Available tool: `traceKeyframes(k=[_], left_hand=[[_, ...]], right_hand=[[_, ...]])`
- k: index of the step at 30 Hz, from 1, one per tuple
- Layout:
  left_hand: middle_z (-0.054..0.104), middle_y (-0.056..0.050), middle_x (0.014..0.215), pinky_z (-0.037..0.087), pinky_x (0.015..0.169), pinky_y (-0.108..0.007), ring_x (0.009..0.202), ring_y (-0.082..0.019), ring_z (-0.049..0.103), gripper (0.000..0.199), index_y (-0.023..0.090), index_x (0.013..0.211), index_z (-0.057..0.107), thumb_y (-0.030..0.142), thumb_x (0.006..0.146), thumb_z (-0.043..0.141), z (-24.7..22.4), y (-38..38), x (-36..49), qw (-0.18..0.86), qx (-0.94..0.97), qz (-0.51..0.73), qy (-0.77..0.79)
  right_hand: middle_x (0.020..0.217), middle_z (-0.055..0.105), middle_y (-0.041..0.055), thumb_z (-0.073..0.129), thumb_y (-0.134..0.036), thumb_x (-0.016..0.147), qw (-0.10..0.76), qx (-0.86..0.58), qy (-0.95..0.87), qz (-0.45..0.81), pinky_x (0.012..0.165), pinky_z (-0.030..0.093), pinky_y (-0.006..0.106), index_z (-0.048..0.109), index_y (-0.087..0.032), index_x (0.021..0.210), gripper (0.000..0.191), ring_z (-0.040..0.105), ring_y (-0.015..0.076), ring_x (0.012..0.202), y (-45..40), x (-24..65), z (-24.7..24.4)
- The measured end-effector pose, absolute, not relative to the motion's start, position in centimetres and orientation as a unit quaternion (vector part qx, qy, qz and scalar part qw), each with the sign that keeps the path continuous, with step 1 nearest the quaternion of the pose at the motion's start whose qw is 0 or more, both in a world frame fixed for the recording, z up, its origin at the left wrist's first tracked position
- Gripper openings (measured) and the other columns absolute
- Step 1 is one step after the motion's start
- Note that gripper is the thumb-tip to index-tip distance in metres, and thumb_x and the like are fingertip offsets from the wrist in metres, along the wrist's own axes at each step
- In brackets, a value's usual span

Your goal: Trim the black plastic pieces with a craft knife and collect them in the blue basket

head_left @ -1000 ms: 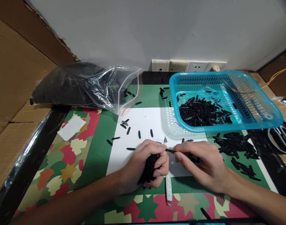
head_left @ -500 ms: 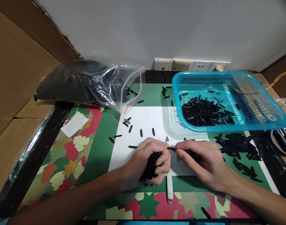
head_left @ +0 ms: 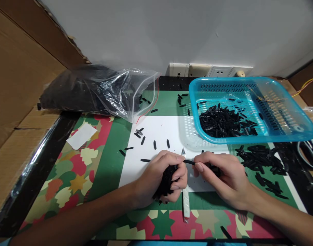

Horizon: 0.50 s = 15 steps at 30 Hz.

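Observation:
My left hand (head_left: 168, 177) is closed around a bunch of thin black pieces (head_left: 165, 186). Between its thumb and forefinger it also pinches one end of a slim black strip (head_left: 189, 162). The thumb and forefinger of my right hand (head_left: 221, 174) grip the strip's other end. Part of another dark bundle shows behind the right fingers. Below the hands, a white-handled craft knife (head_left: 186, 205) lies with its pointed tip away from me. Several loose black pieces are scattered on the white sheet (head_left: 136, 174).
A blue plastic basket (head_left: 274, 139) at the back right holds many black pieces. Beside it lie a black pile (head_left: 261, 159) and scissors (head_left: 309, 153). A zip bag (head_left: 90, 92) full of black material lies at the back left, near a paper scrap (head_left: 81, 136).
My right hand has shifted slightly to the right, and more of the black strip shows between the two hands. The left hand stays almost still.

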State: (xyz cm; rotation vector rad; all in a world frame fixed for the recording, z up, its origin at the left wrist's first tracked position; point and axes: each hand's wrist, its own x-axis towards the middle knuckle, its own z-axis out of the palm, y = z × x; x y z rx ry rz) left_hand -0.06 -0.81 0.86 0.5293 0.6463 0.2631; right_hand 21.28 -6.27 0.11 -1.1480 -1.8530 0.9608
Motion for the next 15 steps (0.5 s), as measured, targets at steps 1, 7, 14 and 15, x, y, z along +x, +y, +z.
traceKeyframes(k=[1,7,14,15], left_hand=[[0.045,0.003,0.050,0.020,0.030,-0.017,0.031,-0.007,0.035,0.043,0.018,0.058,0.049,0.040,0.094,0.055,0.9,-0.8,-0.1,0.905,0.257,0.127,0.313],[0.045,0.003,0.049,0.020,0.030,-0.018,0.031,-0.008,0.036,0.042,0.019,0.057,0.048,0.041,0.093,0.057,0.9,-0.8,0.0,0.904,0.259,0.120,0.317],[0.045,0.004,0.050,0.020,0.030,-0.017,0.031,-0.008,0.035,0.041,0.019,0.060,0.049,0.041,0.093,0.057,0.9,-0.7,-0.1,0.913,0.245,0.116,0.304],[0.045,0.003,0.050,0.020,0.030,-0.016,0.031,-0.007,0.035,0.040,0.019,0.060,0.049,0.040,0.093,0.057,0.9,-0.7,-0.1,0.915,0.242,0.120,0.299]], right_hand=[[0.074,0.067,-0.0019,0.052,-0.022,0.111,0.371,-0.448,-0.721,0.377,0.059,0.042,0.024,0.064,-0.021,0.096,0.019,0.060,0.0112,0.062,-6.2,21.3,0.2],[0.073,0.066,-0.0012,0.050,-0.023,0.111,0.363,-0.459,-0.713,0.387,0.057,0.042,0.024,0.064,-0.021,0.092,0.024,0.059,0.0118,0.061,-6.2,21.2,0.4],[0.069,0.067,0.0009,0.055,-0.011,0.101,0.409,-0.404,-0.781,0.244,0.056,0.046,0.028,0.064,-0.022,0.098,0.014,0.061,0.0157,0.058,-6.1,21.8,0.9],[0.070,0.068,0.0021,0.057,-0.011,0.099,0.406,-0.399,-0.800,0.191,0.057,0.046,0.030,0.065,-0.022,0.100,0.014,0.062,0.0172,0.060,-6.0,22.3,1.0]])
